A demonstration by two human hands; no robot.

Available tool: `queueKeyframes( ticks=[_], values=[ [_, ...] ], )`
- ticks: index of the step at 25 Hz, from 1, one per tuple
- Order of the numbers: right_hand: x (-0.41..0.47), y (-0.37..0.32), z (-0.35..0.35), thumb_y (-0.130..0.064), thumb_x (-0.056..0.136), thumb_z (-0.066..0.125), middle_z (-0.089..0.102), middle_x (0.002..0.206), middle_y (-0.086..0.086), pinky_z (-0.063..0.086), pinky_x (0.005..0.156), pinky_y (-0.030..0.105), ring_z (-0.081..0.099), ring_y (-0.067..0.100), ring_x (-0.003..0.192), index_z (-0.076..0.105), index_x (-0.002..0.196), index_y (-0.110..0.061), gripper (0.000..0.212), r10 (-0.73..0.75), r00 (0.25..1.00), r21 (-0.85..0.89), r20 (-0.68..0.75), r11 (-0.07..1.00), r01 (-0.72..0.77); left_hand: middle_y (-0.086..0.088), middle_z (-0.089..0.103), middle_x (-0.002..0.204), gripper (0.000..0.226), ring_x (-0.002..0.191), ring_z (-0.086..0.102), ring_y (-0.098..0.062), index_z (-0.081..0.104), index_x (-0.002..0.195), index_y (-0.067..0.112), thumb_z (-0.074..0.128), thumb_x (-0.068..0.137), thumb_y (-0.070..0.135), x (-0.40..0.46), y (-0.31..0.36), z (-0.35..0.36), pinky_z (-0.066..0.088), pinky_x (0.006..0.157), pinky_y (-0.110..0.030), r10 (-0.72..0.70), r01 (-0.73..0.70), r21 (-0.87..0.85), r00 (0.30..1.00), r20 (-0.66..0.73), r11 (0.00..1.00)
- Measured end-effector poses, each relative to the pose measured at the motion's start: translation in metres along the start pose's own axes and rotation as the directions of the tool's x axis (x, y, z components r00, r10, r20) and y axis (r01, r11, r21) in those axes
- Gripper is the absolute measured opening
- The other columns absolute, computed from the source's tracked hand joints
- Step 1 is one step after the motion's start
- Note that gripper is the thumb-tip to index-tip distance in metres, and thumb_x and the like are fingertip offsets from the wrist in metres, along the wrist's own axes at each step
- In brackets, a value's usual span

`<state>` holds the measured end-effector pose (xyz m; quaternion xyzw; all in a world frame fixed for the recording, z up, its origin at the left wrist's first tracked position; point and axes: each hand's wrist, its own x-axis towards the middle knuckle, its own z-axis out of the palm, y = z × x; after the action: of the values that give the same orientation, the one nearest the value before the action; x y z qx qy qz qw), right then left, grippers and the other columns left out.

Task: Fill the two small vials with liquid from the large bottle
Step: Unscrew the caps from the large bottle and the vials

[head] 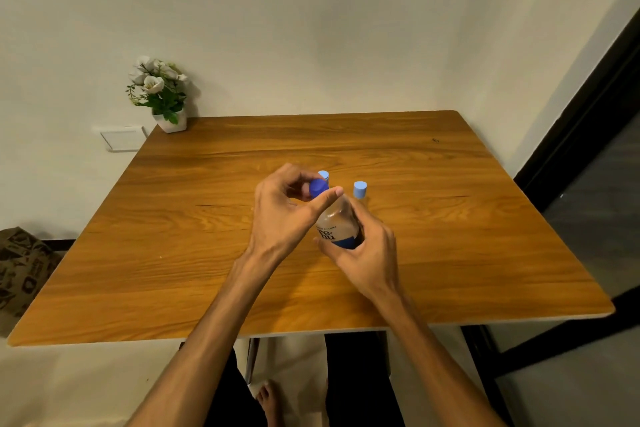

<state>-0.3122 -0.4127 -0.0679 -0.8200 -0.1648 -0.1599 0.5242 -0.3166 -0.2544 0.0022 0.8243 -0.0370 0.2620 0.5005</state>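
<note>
A large clear bottle (337,222) with a blue-and-white label stands tilted above the middle of the wooden table (207,253). My right hand (363,253) grips its lower body. My left hand (284,208) pinches the bottle's dark blue cap (318,188) between thumb and fingers. Two small vials with light blue caps stand just behind: one vial (323,175) mostly hidden by my left fingers, the other vial (360,190) to the right of the bottle's neck.
A white pot of artificial flowers (162,94) sits at the table's far left corner against the wall. A patterned bag (20,270) lies on the floor at left. A dark door frame (588,135) runs along the right.
</note>
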Motion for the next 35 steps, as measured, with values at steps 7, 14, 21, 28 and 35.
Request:
queueKeyframes(
  ticks=[7, 14, 21, 28, 35],
  values=[
    [-0.002, 0.010, -0.012, -0.040, 0.072, 0.090, 0.073, 0.123, -0.012, 0.061, 0.085, 0.041, 0.070, 0.011, 0.109, 0.061, 0.141, -0.026, 0.076, 0.003, 0.998, -0.034, -0.063, 0.999, -0.005, -0.002, 0.060, 0.060, 0.040, 0.054, 0.054, -0.018, 0.066, 0.076, 0.013, 0.089, 0.078, 0.047, 0.001, 0.009, 0.032, 0.050, 0.051, -0.035, -0.024, 0.027, 0.016, 0.986, -0.168, 1.000],
    [-0.001, 0.033, -0.055, -0.043, 0.071, 0.093, 0.073, 0.127, -0.010, 0.064, 0.087, 0.042, 0.071, 0.010, 0.113, 0.062, 0.141, -0.023, 0.079, 0.096, 0.973, -0.005, -0.208, 0.995, -0.099, 0.002, 0.073, 0.092, 0.019, 0.068, 0.062, -0.010, 0.074, 0.104, 0.017, 0.078, 0.093, 0.033, 0.014, 0.029, 0.076, 0.051, 0.060, -0.021, -0.021, 0.000, -0.156, 0.990, -0.137, 0.988],
    [0.004, 0.056, -0.106, -0.036, 0.069, 0.096, 0.074, 0.122, -0.010, 0.066, 0.081, 0.033, 0.072, 0.006, 0.106, 0.066, 0.134, -0.022, 0.073, 0.206, 0.911, -0.009, -0.356, 0.975, -0.224, 0.001, 0.078, 0.104, 0.030, 0.074, 0.069, -0.017, 0.075, 0.111, 0.018, 0.081, 0.082, 0.026, -0.012, -0.012, 0.138, 0.058, 0.073, -0.035, 0.004, -0.050, 0.275, 0.986, 0.167, 0.960],
    [0.009, 0.071, -0.110, -0.031, 0.069, 0.098, 0.069, 0.127, -0.011, 0.063, 0.085, 0.024, 0.069, 0.004, 0.112, 0.060, 0.139, -0.022, 0.080, 0.287, 0.898, 0.084, -0.334, 0.958, -0.274, -0.006, 0.077, 0.111, 0.036, 0.093, 0.070, -0.021, 0.070, 0.122, 0.015, 0.075, 0.090, 0.030, -0.013, -0.021, 0.162, 0.055, 0.078, -0.031, -0.048, -0.078, 0.431, 0.960, 0.275, 0.899],
    [-0.001, 0.073, -0.105, -0.048, 0.065, 0.096, 0.061, 0.141, -0.015, 0.058, 0.100, 0.029, 0.059, 0.002, 0.126, 0.050, 0.147, -0.029, 0.096, 0.319, 0.886, 0.070, -0.337, 0.947, -0.314, 0.006, 0.065, 0.082, 0.014, 0.061, 0.058, -0.018, 0.062, 0.092, 0.016, 0.073, 0.087, 0.022, -0.033, -0.020, 0.128, 0.048, 0.055, -0.036, 0.118, -0.096, 0.304, 0.991, -0.056, 0.948]
  ],
)
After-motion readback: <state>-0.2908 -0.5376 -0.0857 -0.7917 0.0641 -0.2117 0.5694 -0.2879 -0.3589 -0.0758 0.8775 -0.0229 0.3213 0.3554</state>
